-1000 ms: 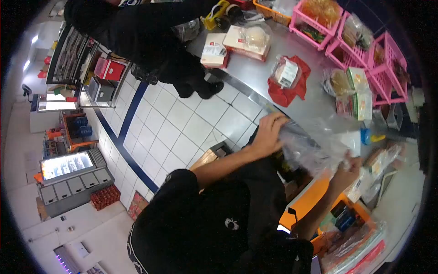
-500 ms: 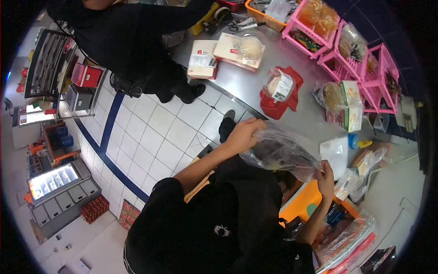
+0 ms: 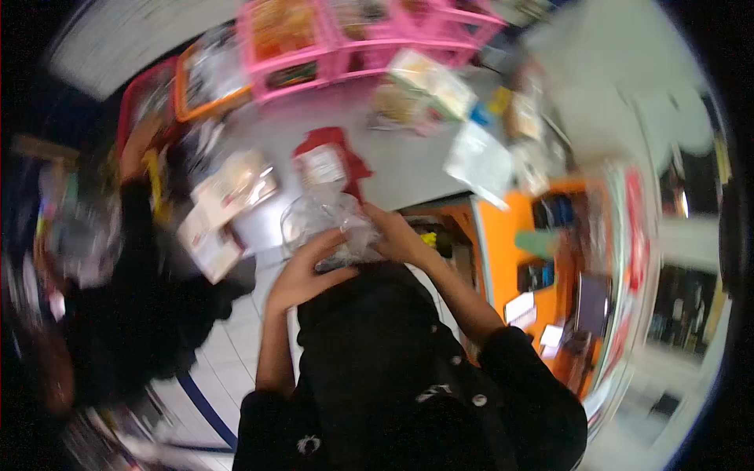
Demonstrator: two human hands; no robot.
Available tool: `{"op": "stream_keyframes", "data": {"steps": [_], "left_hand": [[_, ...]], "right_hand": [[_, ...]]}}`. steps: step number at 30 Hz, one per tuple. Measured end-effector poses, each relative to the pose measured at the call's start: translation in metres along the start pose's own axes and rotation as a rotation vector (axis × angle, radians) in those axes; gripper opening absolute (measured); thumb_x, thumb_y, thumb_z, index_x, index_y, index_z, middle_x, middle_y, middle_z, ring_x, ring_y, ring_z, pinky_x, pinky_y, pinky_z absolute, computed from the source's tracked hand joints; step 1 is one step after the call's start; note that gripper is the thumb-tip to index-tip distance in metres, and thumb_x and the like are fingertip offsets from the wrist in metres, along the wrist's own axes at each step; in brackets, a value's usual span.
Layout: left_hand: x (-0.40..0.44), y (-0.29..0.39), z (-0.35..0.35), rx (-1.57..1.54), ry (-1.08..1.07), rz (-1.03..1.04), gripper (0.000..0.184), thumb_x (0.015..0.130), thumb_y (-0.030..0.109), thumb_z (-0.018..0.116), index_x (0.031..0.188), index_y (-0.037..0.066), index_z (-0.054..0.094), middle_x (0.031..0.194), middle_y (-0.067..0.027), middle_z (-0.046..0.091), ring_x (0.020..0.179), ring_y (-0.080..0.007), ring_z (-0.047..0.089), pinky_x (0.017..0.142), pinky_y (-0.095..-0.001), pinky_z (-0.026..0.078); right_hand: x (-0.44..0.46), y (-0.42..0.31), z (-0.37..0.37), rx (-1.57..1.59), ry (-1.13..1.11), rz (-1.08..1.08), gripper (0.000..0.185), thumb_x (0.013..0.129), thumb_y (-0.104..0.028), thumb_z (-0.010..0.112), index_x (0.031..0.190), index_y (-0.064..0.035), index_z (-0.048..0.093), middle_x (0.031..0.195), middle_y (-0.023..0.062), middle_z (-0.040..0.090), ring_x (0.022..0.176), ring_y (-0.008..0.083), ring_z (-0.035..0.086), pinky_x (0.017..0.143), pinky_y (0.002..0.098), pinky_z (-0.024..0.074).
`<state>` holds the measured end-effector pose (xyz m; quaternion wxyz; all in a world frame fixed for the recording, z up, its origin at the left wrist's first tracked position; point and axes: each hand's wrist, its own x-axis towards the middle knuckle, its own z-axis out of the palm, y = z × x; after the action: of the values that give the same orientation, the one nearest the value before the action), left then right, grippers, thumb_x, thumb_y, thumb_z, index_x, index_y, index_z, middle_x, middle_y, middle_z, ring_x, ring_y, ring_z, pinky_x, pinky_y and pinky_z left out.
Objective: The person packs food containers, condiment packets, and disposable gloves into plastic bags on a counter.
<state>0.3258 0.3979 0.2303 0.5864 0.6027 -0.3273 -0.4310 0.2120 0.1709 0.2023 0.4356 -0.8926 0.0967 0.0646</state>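
Note:
A clear plastic bag (image 3: 339, 222) is bunched between my two hands at the table's front edge. My left hand (image 3: 310, 271) grips its near left side, with the thumb and fingers curved around it. On the right side of the bag, my right hand (image 3: 395, 235) holds it with bent fingers, partly hidden by the plastic. Just beyond the bag, a labelled clear package (image 3: 322, 166) rests on a red cloth (image 3: 355, 163). Motion blur hides how the bag's mouth lies.
Pink baskets (image 3: 294, 85) of packaged goods line the back, beside an orange basket (image 3: 185, 100). To the left are two cartons (image 3: 210, 250) and a clear container (image 3: 250, 174). A co-worker's hand (image 3: 140, 145) reaches to a red basket (image 3: 126, 118). An orange shelf unit (image 3: 503, 247) stands right.
My view has swung round to face the table. The bag, stretched wide between my hands before, is now gathered close beside the red cloth. The co-worker's hand now shows at the red basket.

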Motion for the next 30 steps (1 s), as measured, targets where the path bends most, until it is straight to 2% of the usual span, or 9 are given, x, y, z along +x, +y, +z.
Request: {"op": "stream_keyframes", "data": {"steps": [5, 9, 13, 16, 19, 22, 25, 26, 30], "left_hand": [[-0.018, 0.033, -0.05, -0.088, 0.018, -0.109, 0.062, 0.089, 0.009, 0.072, 0.144, 0.003, 0.045, 0.135, -0.0118, 0.056, 0.124, -0.0226, 0.056, 0.103, -0.0369, 0.045], [0.001, 0.023, -0.032, 0.189, 0.189, -0.157, 0.056, 0.09, 0.005, 0.067, 0.142, 0.003, 0.047, 0.132, -0.0135, 0.058, 0.121, -0.0231, 0.056, 0.104, -0.0369, 0.043], [0.014, -0.021, 0.009, 0.115, 0.178, -0.173, 0.053, 0.091, 0.005, 0.066, 0.142, 0.002, 0.048, 0.131, -0.013, 0.057, 0.118, -0.0219, 0.056, 0.103, -0.0365, 0.044], [0.008, -0.041, 0.045, 0.185, 0.149, -0.293, 0.049, 0.094, 0.009, 0.065, 0.14, 0.001, 0.049, 0.127, -0.0131, 0.058, 0.115, -0.0204, 0.056, 0.098, -0.0336, 0.045], [-0.001, -0.065, 0.069, 0.144, 0.226, -0.335, 0.048, 0.094, 0.008, 0.066, 0.139, 0.001, 0.05, 0.126, -0.0136, 0.059, 0.114, -0.0198, 0.056, 0.098, -0.0316, 0.044], [-0.009, -0.09, 0.076, 0.102, 0.297, -0.348, 0.046, 0.095, 0.009, 0.065, 0.138, 0.001, 0.051, 0.124, -0.0122, 0.06, 0.114, -0.0178, 0.056, 0.1, -0.0308, 0.042], [0.0, -0.089, 0.087, 0.088, 0.348, -0.309, 0.043, 0.097, 0.01, 0.064, 0.137, 0.001, 0.051, 0.121, -0.0099, 0.06, 0.113, -0.0167, 0.055, 0.1, -0.0301, 0.041], [0.005, -0.088, 0.087, 0.069, 0.378, -0.327, 0.042, 0.097, 0.01, 0.064, 0.136, 0.0, 0.052, 0.12, -0.0095, 0.06, 0.113, -0.0166, 0.055, 0.1, -0.0298, 0.041], [0.042, -0.069, 0.11, 0.063, 0.367, -0.351, 0.041, 0.097, 0.012, 0.064, 0.135, -0.001, 0.053, 0.12, -0.0087, 0.061, 0.114, -0.0177, 0.056, 0.101, -0.0301, 0.041]], "right_hand": [[-0.059, 0.034, -0.152, 0.113, 0.965, 0.088, 0.073, 0.072, 0.011, 0.06, 0.142, 0.0023, 0.04, 0.135, 0.0223, 0.052, 0.128, 0.0324, 0.051, 0.108, 0.0399, 0.0403], [-0.097, 0.117, -0.319, -0.766, 1.482, 0.214, 0.061, 0.073, 0.008, 0.061, 0.134, 0.0031, 0.052, 0.13, 0.0249, 0.057, 0.127, 0.0352, 0.052, 0.112, 0.0417, 0.0352], [-0.121, 0.234, -0.406, -1.138, 1.243, 0.86, 0.056, 0.083, -0.01, 0.065, 0.136, -0.0015, 0.052, 0.132, 0.0241, 0.057, 0.123, 0.0368, 0.054, 0.109, 0.0427, 0.0381], [-0.178, 0.222, -0.443, -0.722, 1.221, 0.326, 0.04, 0.089, -0.019, 0.064, 0.126, -0.0063, 0.063, 0.123, 0.0244, 0.063, 0.117, 0.0391, 0.059, 0.104, 0.0436, 0.0441], [-0.285, 0.226, -0.498, -0.6, 1.231, 0.379, 0.034, 0.088, -0.031, 0.067, 0.111, -0.0063, 0.071, 0.109, 0.0216, 0.07, 0.106, 0.0371, 0.066, 0.094, 0.044, 0.0505], [-0.44, 0.296, -0.568, -0.979, 0.926, 1.054, 0.04, 0.092, -0.035, 0.056, 0.097, 0.0013, 0.072, 0.101, 0.023, 0.071, 0.096, 0.0373, 0.069, 0.085, 0.046, 0.0522], [-0.517, 0.281, -0.542, -0.704, 0.473, 0.734, 0.037, 0.088, -0.037, 0.068, 0.096, -0.0026, 0.075, 0.096, 0.02, 0.072, 0.09, 0.0341, 0.068, 0.084, 0.0418, 0.0519], [-0.512, 0.281, -0.523, -0.284, 0.77, 0.677, 0.036, 0.085, -0.036, 0.073, 0.099, -0.0032, 0.076, 0.098, 0.021, 0.072, 0.091, 0.0338, 0.068, 0.085, 0.0415, 0.0518], [-0.45, 0.241, -0.453, -0.49, 0.975, 0.554, 0.036, 0.084, -0.028, 0.075, 0.111, -0.004, 0.073, 0.112, 0.0177, 0.067, 0.104, 0.03, 0.062, 0.093, 0.0401, 0.0476]]}}
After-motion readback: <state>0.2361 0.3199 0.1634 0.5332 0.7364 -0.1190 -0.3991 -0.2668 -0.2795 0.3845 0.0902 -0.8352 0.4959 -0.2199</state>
